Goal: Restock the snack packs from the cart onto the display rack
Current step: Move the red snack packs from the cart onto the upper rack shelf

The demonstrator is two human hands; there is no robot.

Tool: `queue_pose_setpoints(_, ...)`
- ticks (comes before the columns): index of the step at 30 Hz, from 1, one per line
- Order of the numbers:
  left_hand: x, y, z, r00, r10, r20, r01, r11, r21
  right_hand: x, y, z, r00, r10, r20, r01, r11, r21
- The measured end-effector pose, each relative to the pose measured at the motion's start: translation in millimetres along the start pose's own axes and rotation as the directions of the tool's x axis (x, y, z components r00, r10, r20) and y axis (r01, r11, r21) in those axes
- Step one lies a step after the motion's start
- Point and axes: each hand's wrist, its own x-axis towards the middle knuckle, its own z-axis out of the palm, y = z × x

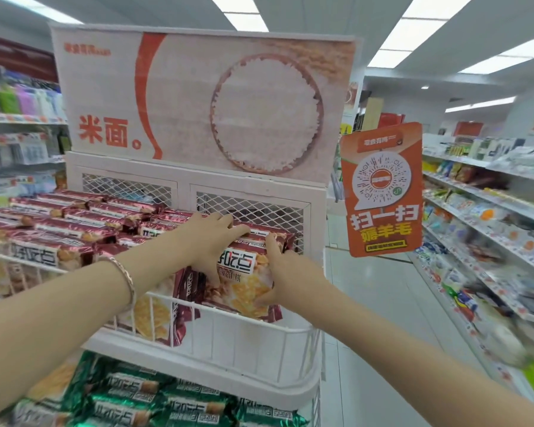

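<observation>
Nearest you, at the bottom of the frame, green snack packs (167,392) lie flat on the lower tier. Your left forearm crosses in from the lower left with a bracelet (127,272) at the wrist. The cart is out of view.

Above the green packs, the white wire basket (259,323) of the display rack carries the red stock. At its right end, just right of frame centre, you have a red snack pack (244,283) in both hands. Your left hand (211,241) lies over the pack's upper left, with the fingers curled onto its far edge. Your right hand (279,272) clasps the right side, the forefinger raised along the face and the thumb near the lower edge.

You look to be at the placing step, with the pack over its slot but not settled. Its broad printed face tilts up toward you. The branded end points away, toward the mesh back panel (250,211), and the long axis seems to run from the basket's front rim up and back. The lower end overhangs that rim. The next move probably calls for lowering the near end inside the rim and seating the pack squarely before letting go.

To the left, rows of red packs (74,223) fill the tier. Behind rise the rice sign (198,103) and, to the right, an orange hanging tag (383,192).
</observation>
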Motion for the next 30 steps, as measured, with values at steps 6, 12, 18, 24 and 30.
queue_pose_setpoints(6,-2.8,-2.0,1.7,0.998,0.018,0.063,-0.010,0.992,-0.122,-3.8,6.3,-6.3,0.998,0.019,0.060,-0.018,1.000,-0.021)
queue_pose_setpoints(12,-0.2,-2.8,2.8,0.993,0.035,0.113,-0.014,0.984,-0.180,5.2,20.0,-9.2,0.994,-0.075,0.078,0.079,0.996,-0.043)
queue_pose_setpoints(18,1.4,-2.3,8.1,0.998,0.019,0.052,-0.011,0.988,-0.151,14.3,18.2,-2.9,0.983,-0.181,0.028,0.183,0.974,-0.132)
queue_pose_setpoints(24,0.5,-7.6,4.4,0.995,0.015,0.103,-0.001,0.991,-0.137,11.4,19.6,0.9,0.854,-0.519,0.039,0.464,0.725,-0.508)
queue_pose_setpoints(30,5.0,-7.6,8.3,0.995,-0.027,0.097,0.037,0.994,-0.105,18.9,26.0,3.0,0.839,-0.539,0.068,0.476,0.668,-0.572)
